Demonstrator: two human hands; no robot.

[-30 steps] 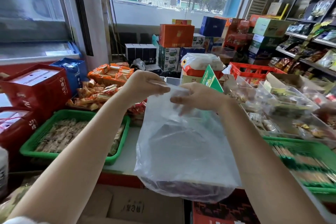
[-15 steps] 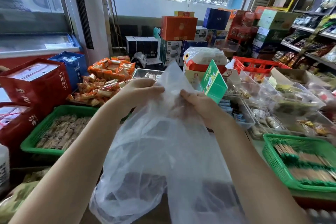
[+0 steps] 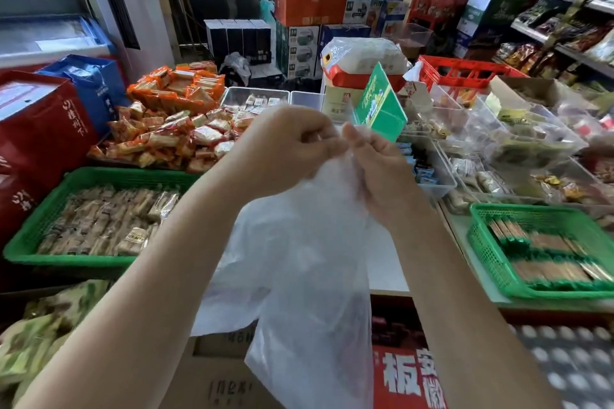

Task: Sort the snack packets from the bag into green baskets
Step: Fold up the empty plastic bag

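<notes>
Crowded shop counter (image 3: 387,262): left hand (image 3: 282,146) and right hand (image 3: 378,169) both pinch the plastic bag (image 3: 309,276) at its gathered top. Looks like they're working it open; next, I'd guess, packets go to the green baskets (image 3: 50,209).

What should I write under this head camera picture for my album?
Two hands pinch a clear plastic bag between two green baskets of snacks.

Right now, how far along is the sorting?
Done: both green baskets, left basket and right basket, already hold packets. In hand: left hand and right hand pinch the bag top. Left: whatever the bag holds; its contents are unclear.
</notes>
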